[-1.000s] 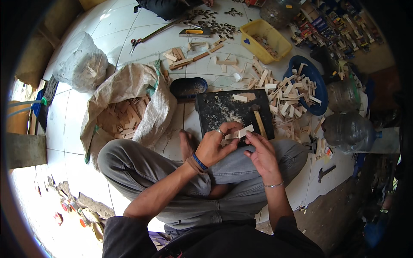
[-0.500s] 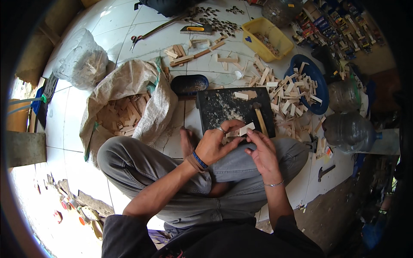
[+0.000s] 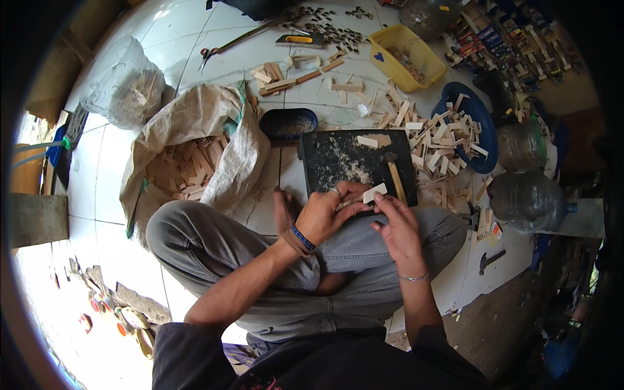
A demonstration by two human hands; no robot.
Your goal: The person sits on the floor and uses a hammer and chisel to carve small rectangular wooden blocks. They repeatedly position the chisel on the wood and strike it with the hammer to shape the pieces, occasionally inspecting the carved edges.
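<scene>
A small pale wooden block (image 3: pixel 373 193) is pinched between both hands above the near edge of a black board (image 3: pixel 323 156). My left hand (image 3: pixel 322 218) grips its left end with thumb and fingers. At the block's right end, the thumb and fingertips of my right hand (image 3: pixel 398 229) close on it. Just beyond my right hand, a hammer with a wooden handle (image 3: pixel 396 181) lies on the board. Another pale wooden strip (image 3: pixel 367 141) rests near the board's far edge, and wood shavings are scattered over the dark surface.
Many wooden pieces (image 3: pixel 433 156) spill around a blue basin (image 3: pixel 485 123) on the right. An open woven sack (image 3: pixel 250 146) of wood pieces stands at left. Beyond are a blue tray (image 3: pixel 268 123), a yellow tub (image 3: pixel 390 64) and scissors (image 3: pixel 207 57). A second hammer (image 3: pixel 491 260) lies at right.
The block is tilted slightly differently between my fingertips, and its pale face shows more clearly. Both hands keep nearly the same place; the whole view has shifted a little.
</scene>
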